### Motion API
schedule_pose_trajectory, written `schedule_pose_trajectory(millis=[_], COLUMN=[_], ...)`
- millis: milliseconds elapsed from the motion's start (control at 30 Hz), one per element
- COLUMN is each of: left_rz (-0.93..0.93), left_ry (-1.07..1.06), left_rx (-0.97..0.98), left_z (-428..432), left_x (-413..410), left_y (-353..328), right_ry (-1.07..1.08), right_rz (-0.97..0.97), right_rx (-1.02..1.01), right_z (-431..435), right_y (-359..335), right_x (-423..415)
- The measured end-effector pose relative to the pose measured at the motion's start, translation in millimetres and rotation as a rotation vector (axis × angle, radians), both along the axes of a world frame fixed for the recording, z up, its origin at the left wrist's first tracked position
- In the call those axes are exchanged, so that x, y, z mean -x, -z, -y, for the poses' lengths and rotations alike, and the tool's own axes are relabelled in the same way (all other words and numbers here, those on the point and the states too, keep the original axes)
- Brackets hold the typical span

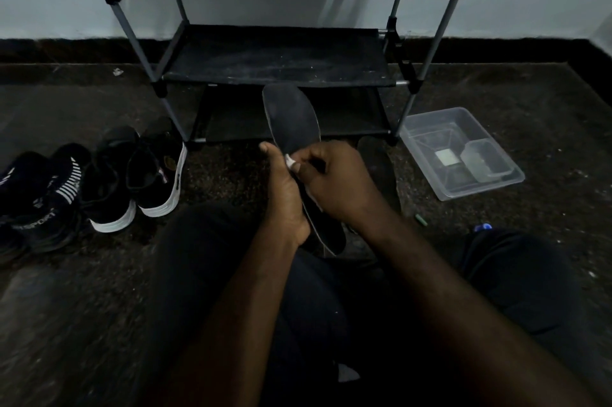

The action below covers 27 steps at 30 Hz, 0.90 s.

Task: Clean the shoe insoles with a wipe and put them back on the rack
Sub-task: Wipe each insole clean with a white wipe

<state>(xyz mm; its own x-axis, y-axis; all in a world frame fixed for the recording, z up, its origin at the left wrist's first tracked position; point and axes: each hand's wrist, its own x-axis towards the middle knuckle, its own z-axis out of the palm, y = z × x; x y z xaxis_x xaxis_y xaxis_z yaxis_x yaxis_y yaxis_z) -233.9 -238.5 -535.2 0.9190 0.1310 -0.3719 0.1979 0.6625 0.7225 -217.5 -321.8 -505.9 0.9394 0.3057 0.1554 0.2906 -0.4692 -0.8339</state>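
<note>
A dark insole [293, 118] stands tilted in front of me, its toe end pointing up toward the rack [278, 57]. My left hand [286, 194] grips its lower half from the left side. My right hand [331, 179] presses a small white wipe [290, 162] against the insole's middle, with only a scrap of the wipe showing between the fingers. A second dark insole [381, 168] lies flat on the floor just right of my hands. The rack's black fabric shelves hold nothing that I can see.
Two pairs of black shoes [99, 181] stand on the dark floor at the left. A clear plastic tray [463, 155] with a small tub and a white packet sits right of the rack. My dark-trousered legs fill the bottom of the view.
</note>
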Motion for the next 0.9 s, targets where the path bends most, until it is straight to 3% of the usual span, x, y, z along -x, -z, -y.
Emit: schedule_pose_trajectory(millis=[100,233,367,467,633,800,900], left_rz=[0.013,0.025,0.008,-0.027,-0.099,-0.314,-0.435], left_ry=[0.012,0.057,0.038,0.024,0.055,0.069,0.120], left_rx=[0.049,0.045,-0.015,-0.016,0.044,-0.196,-0.370], left_z=[-5,-4,-6,-21,-61,-116,-128], left_x=[1,1,1,-7,-37,-76,-93], left_y=[-4,-6,-3,-8,-23,-9,4], right_ry=[-0.113,0.070,-0.149,-0.244,0.067,0.110,0.143], right_rz=[-0.065,0.023,0.055,-0.056,-0.355,-0.709,-0.838], right_rx=[-0.057,-0.018,0.083,-0.005,-0.458,-0.739,-0.632], right_z=[8,9,7,15,19,13,7], right_y=[-5,-1,3,4,14,51,74], right_x=[0,-11,2,4,-8,-35,-42])
